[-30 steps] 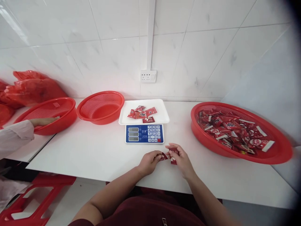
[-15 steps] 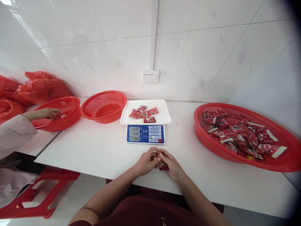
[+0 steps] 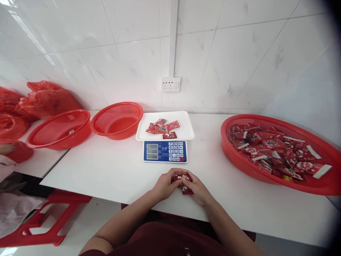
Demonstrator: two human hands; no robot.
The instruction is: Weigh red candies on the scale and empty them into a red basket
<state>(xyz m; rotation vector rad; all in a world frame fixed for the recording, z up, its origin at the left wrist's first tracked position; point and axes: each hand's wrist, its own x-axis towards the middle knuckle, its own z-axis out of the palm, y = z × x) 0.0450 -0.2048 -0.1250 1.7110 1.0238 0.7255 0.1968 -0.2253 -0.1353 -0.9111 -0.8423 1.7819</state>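
My left hand point(image 3: 165, 185) and my right hand point(image 3: 197, 189) meet on the white table point(image 3: 112, 170) just in front of the scale. Both are closed around small red candy packets point(image 3: 183, 179), with one packet showing under my right fingers. A blue-faced digital scale point(image 3: 165, 151) stands beyond my hands, and its white tray point(image 3: 183, 133) carries several red packets point(image 3: 163, 128). To the right, a wide red basket point(image 3: 319, 185) holds many red wrapped candies point(image 3: 271, 151).
Two red mesh baskets point(image 3: 117, 121) point(image 3: 60, 129) stand at the left. Red plastic bags point(image 3: 45, 99) lie against the tiled wall. A co-worker's sleeve point(image 3: 4, 165) shows at the left edge. A red stool point(image 3: 45, 217) stands under the table. A wall socket point(image 3: 171, 84) sits above the scale.
My hands came together on the packets near the table's front edge. The co-worker's hand left the far-left red basket and drew back toward the left edge.
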